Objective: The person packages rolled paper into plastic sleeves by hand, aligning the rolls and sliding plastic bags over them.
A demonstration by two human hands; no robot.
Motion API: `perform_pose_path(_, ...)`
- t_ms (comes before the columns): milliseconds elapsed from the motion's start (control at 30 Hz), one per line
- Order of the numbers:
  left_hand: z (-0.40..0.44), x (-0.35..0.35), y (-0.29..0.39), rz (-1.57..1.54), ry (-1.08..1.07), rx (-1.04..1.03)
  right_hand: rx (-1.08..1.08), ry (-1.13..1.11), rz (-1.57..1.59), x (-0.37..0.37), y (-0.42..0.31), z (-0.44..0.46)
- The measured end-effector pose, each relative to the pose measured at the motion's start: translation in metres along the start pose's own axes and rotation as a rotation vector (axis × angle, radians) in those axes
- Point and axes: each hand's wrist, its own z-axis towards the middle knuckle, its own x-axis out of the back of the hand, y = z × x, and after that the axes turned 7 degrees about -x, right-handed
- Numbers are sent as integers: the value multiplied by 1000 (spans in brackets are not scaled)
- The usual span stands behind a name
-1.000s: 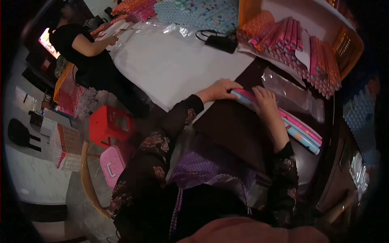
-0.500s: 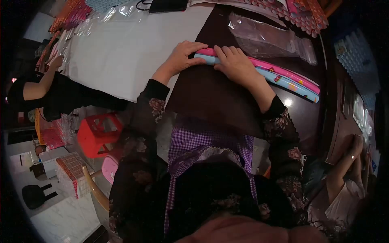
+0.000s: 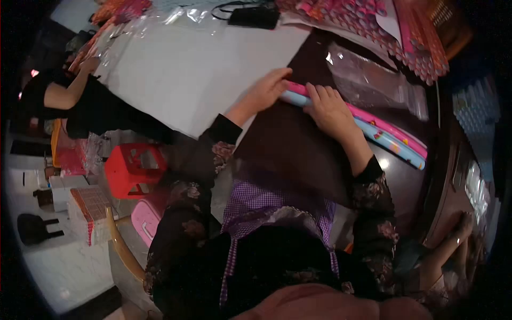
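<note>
Two thin rolls of printed wrapping paper, a pink roll [image 3: 380, 125] and a light blue roll [image 3: 389, 145], lie side by side on the dark brown tabletop [image 3: 298, 144]. My right hand [image 3: 332, 109] is closed over both near their left ends, its fingers curled across the top. At those left ends is my left hand [image 3: 269, 90], fingers stretched out and the palm side turned toward the roll ends. Whether it presses on them is hard to make out. Just beyond the rolls lies a clear plastic sleeve [image 3: 373, 77].
A white sheet [image 3: 186, 69] covers the table's left side, with a black pouch [image 3: 255, 17] at its back edge. Many patterned rolls [image 3: 368, 26] are stacked at the back right. A red stool [image 3: 133, 170] stands at left. Other people's arms [image 3: 61, 97] show at both sides.
My left hand has gone from gripping the rolls' left ends to stretched fingers beside them. My right hand stays on the rolls. The whole view has shifted.
</note>
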Motion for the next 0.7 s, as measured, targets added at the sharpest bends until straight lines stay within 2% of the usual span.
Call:
perform_pose_path(33,1,-4,0,82,-7,-86,2,-17,-36,0,-1,1)
perform_pose_path(100,6,-12,9,114,-43,-76,-2,-51,-73,0,-2,1)
perform_pose_path(167,8,-20,16,233,-58,-159,26,-50,-79,-3,-3,2)
perform_pose_path(267,9,-31,24,285,134,-139,44,3,-95,-3,-2,2)
perform_pose_path(333,9,-30,32,338,63,-166,-5,-99,-66,-2,-2,1)
perform_pose_path(700,6,-34,38,362,139,-157,27,-21,-46,-3,-2,0)
